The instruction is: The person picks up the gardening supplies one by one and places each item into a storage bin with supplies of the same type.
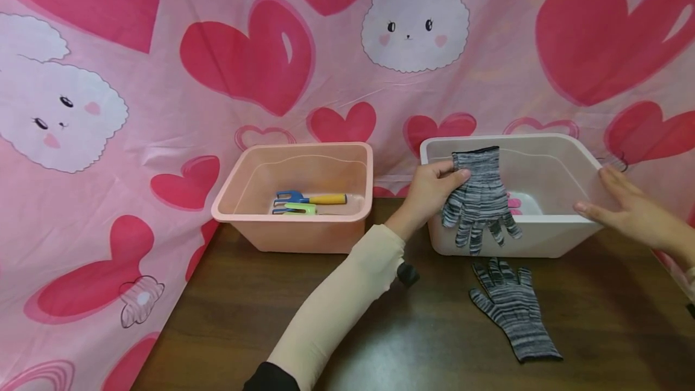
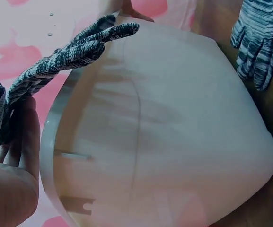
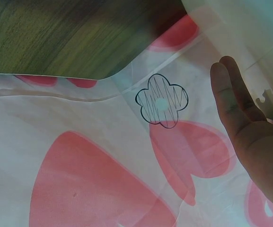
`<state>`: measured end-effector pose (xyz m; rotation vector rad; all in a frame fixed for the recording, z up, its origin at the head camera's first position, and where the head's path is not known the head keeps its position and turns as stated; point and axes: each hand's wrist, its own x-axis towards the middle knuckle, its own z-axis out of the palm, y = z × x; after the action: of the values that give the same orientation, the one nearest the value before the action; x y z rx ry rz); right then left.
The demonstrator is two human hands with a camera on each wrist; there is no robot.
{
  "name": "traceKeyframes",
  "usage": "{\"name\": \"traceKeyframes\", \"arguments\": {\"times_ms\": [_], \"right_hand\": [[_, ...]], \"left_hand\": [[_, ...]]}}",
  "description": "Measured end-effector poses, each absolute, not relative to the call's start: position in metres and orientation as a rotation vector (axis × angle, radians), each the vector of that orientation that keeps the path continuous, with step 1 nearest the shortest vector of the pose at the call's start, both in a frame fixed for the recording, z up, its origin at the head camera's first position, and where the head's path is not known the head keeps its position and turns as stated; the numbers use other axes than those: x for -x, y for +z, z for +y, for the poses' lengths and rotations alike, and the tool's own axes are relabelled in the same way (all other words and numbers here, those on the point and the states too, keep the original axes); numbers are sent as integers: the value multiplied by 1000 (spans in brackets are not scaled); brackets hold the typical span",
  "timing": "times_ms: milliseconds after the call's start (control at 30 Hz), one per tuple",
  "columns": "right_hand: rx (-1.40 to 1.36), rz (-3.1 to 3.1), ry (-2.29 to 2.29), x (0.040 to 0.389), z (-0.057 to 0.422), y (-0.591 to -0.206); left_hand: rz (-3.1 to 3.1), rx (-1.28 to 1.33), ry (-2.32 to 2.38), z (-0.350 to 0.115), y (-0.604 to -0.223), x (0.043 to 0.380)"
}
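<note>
My left hand (image 1: 431,189) pinches a grey-and-black striped knit glove (image 1: 480,186) by its cuff side, between thumb and fingers. The glove hangs fingers down in front of the white bin (image 1: 554,237), overlapping its front rim. My right hand (image 1: 635,207) holds that bin at its right end, thumb over the rim; in the right wrist view its fingers (image 3: 228,94) lie straight along the outer side and the thumb is hidden. A second matching glove (image 1: 516,312) lies flat on the table before the bin. A pink thing (image 1: 513,203), mostly hidden, is inside the bin.
Left of the white bin stands a peach bin (image 1: 304,235). Inside it lie a small blue fork with a yellow handle (image 1: 328,199) and a light green tool (image 1: 301,209). Both bins stand on a dark wooden table (image 1: 217,330), against a pink heart-patterned cloth (image 1: 336,83).
</note>
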<state>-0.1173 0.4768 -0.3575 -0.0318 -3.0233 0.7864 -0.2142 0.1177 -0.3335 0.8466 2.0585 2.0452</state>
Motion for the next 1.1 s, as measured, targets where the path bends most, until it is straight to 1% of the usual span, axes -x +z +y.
{"name": "traceKeyframes", "arguments": {"times_ms": [133,400,767,1100], "right_hand": [[28,-3018,784,118,477,-358],[36,-3022,792,119,477,-359],[35,-3022,799,117,479,-359],[56,-3041,778,119,479,-357]], "left_hand": [[2069,-855,2057,127,-331,221],[2116,-754,2094,140,-334,237],[2257,-736,2018,160,-331,258],[2352,-665,1952,168,-334,268]]}}
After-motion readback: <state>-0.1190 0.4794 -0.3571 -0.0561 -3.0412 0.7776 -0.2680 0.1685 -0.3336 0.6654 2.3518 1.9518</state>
